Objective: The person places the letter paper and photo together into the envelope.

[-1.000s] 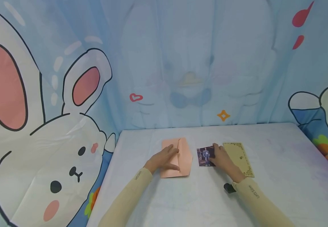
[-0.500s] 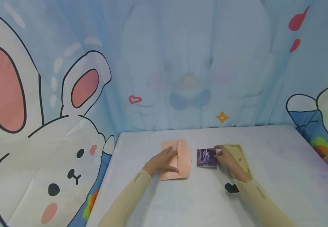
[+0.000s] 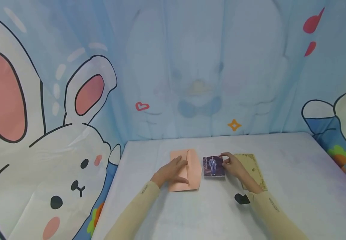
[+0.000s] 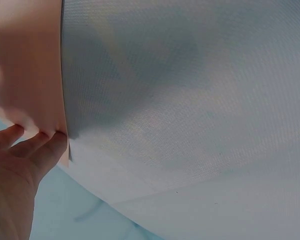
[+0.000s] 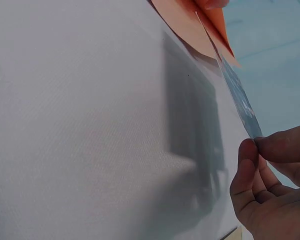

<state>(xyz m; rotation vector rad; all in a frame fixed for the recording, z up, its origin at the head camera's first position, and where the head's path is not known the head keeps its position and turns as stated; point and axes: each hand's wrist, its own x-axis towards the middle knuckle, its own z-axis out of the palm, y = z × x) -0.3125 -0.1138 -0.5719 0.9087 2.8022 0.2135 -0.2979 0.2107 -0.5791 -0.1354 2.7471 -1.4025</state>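
Note:
A salmon-pink envelope (image 3: pixel 194 170) lies on the table with its flap side toward the right. My left hand (image 3: pixel 170 170) rests on its left part, fingers spread over the paper; in the left wrist view, fingertips touch the envelope (image 4: pixel 30 65) near its edge. Between thumb and fingers my right hand (image 3: pixel 233 166) pinches the right edge of a photo (image 3: pixel 213 166) of a standing figure in blue. Seen edge-on in the right wrist view, the photo (image 5: pixel 240 97) is raised above the table, casting a shadow, its far end close to the envelope's flap (image 5: pixel 185 25).
A yellow card (image 3: pixel 252 168) with a dark ornamental border lies right of the photo, partly behind my right forearm. Black straplike material (image 3: pixel 241 199) shows at the right wrist. A blue cartoon curtain (image 3: pixel 173 66) hangs behind the white table (image 3: pixel 184 216).
My right hand first reached over the photo on the table, then pinched its right edge and moved it left toward the envelope. The left hand stayed on the envelope.

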